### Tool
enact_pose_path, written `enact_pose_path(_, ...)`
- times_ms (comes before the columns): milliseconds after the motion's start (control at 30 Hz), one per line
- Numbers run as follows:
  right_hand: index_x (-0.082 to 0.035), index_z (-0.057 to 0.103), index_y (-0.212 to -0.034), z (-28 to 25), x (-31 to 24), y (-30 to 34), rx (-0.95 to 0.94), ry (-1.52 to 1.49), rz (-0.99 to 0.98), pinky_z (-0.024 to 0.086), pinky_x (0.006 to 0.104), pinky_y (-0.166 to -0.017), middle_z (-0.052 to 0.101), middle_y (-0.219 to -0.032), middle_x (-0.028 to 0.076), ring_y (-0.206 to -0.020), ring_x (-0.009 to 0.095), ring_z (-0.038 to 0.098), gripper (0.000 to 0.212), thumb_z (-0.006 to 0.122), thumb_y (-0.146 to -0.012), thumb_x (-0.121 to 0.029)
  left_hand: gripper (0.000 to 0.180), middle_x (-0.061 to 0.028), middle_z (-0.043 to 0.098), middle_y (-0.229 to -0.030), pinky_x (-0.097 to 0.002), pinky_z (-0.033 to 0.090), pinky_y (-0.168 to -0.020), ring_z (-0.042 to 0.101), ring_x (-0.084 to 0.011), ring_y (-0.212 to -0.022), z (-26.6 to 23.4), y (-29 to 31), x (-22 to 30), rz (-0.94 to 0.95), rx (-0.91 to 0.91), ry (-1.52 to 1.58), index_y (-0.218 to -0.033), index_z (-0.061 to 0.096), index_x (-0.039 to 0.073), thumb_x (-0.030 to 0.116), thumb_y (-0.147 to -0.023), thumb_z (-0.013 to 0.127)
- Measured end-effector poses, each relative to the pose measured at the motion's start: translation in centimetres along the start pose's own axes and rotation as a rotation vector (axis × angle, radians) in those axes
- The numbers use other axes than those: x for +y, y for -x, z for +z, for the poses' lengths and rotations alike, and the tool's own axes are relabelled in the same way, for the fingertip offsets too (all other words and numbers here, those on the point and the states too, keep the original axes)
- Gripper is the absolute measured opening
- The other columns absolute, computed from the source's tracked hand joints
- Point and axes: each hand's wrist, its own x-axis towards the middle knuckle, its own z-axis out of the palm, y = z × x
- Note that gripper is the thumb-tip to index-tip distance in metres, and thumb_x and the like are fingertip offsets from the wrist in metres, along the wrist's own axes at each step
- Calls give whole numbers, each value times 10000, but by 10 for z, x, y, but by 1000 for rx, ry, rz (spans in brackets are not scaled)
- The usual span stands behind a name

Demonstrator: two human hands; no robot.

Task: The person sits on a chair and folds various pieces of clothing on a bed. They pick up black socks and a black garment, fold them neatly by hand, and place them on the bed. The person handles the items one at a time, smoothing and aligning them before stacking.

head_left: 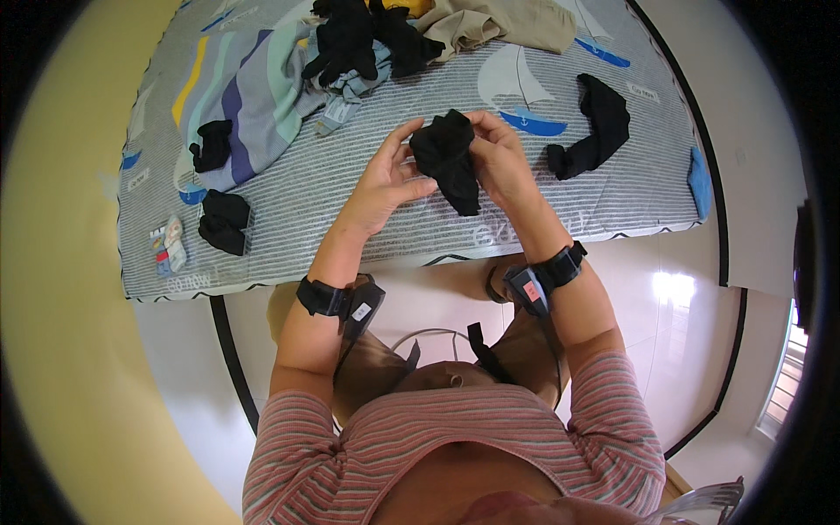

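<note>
A crumpled black sock (446, 157) is held up between my two hands, just above the near part of the bed. My right hand (503, 162) pinches its upper right side between thumb and fingers. On the other side, my left hand (389, 182) curls its fingers against the sock's left edge, with the thumb close to its lower part. Another black sock (604, 127) lies bent on the bed to the right. To the left sit a folded black bundle (225, 221) and a smaller black sock bundle (212, 146).
A striped knit garment (262, 101) spreads across the far left. Black clothing (346, 39) and beige cloth (503, 26) are heaped at the back. Small pale socks (171, 248) lie near the left corner, a blue cloth (699, 182) at the right edge. The sailboat-patterned bed cover (385, 245) ends before my knees.
</note>
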Motion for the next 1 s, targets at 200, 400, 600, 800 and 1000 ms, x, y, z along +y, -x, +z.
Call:
enact_pose_path(200,23,495,-1102,-3,3,0,-5,67,117,495,238,-668,581,-929,82,-796,134,582,290,547,-823,-39,367,-76,538,-1009,-231,518,-692,582,-128,-818,-7,-5,-10,13,218,-12,-1151,452,38,-16,-803,557)
enact_pose_path(400,50,466,-1126,15,-7,11,-41,252,126,516,261,-645,560,-986,116,-828,174,593,406,637,-774,-57,249,-60,565,-953,-232,520,-655,592,-117,-761,-14,-10,-14,74,375,0,-1114,465,34,75,-875,521)
enact_pose_path(600,50,454,-1107,6,-3,4,39,183,108,528,263,-629,567,-961,143,-823,207,620,426,658,-739,-20,261,-60,558,-985,-223,499,-668,563,-110,-817,-6,-10,-4,155,492,-112,-1111,480,40,110,-870,551)
enact_pose_path(800,51,475,-1040,10,-6,5,51,181,88,526,246,-594,593,-884,147,-744,208,641,366,658,-729,-8,199,-40,515,-1010,-211,470,-681,528,-103,-863,-16,-11,-14,437,424,-538,-966,564,30,14,-779,631)
enact_pose_path(1000,14,494,-1024,8,-4,6,-11,165,112,492,233,-562,596,-882,117,-732,183,636,351,656,-713,1,174,-39,515,-955,-223,462,-699,527,-121,-880,-7,-9,-10,454,489,-805,-922,567,6,-40,-760,610)
